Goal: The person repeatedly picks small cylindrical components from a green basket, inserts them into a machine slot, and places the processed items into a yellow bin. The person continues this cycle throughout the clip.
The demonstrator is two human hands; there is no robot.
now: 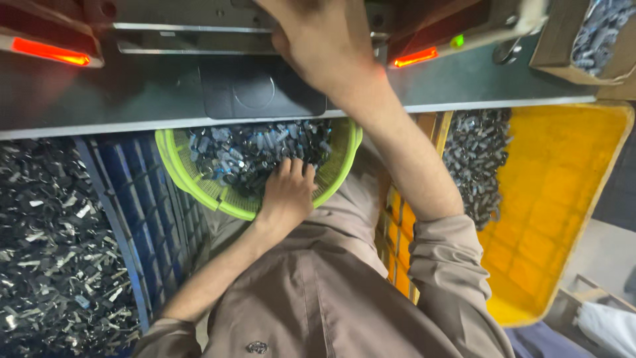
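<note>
small dark metal parts (258,149) heaped in the green basket (173,159) look light, stiff, easily pinched singly; left hand (288,192) rests spread on them, right hand (324,43) reaches over the bench (132,93), grip unclear.

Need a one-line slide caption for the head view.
Left hand digs into small dark parts in a green basket while right hand reaches up to the machine.

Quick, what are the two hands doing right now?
Left hand: fingers down in the small dark metal parts in the green basket; grip cannot be told.
Right hand: up on the machine; fingers hidden, cannot be told.
</note>
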